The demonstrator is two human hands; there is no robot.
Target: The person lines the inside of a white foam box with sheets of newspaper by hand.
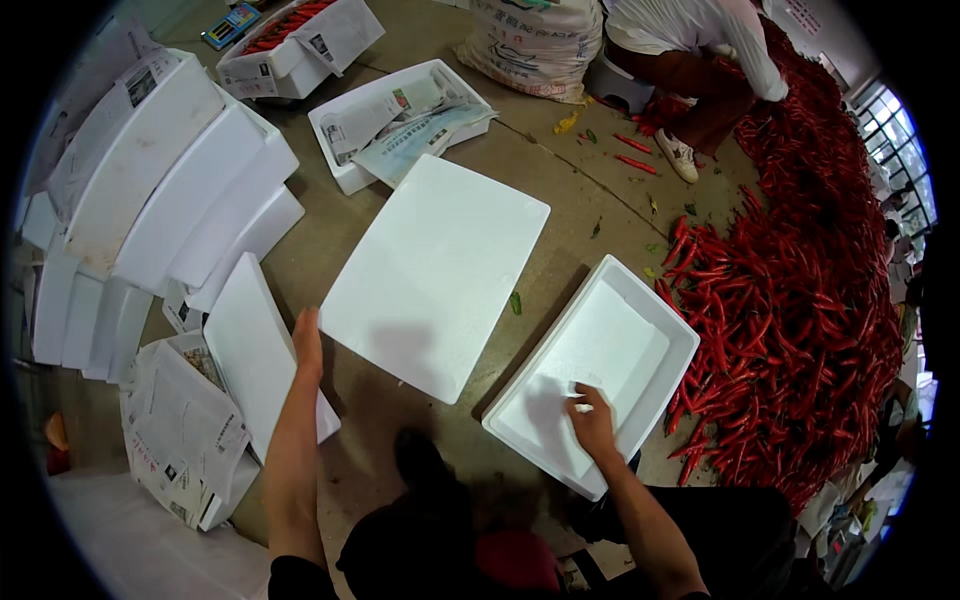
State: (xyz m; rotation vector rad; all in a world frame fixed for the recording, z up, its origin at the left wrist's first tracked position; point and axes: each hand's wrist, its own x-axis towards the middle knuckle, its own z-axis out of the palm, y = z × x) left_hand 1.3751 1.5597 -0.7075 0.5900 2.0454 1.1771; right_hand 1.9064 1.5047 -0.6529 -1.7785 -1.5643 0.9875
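Observation:
My left hand (308, 341) is at the left corner of a flat white foam lid (435, 277), its fingers close together along the edge; whether it grips the lid I cannot tell. Over the near end of a white foam box (622, 330) is my right hand (590, 416), with its fingers curled and a small white bit at the fingertips. That box has no lid on and stands beside a large heap of red chili peppers (780, 330). Another white foam slab (259, 352) leans at the left, next to my left forearm, against a box covered with newspaper (187, 427).
Stacked white foam boxes (187, 172) stand at the left. Beyond the lid are a newspaper-lined box (345, 176) and a box of peppers (281, 75), near a scale (231, 26). A woven sack (532, 45) stands beside a seated person (675, 45). Loose peppers (636, 163) lie on the floor.

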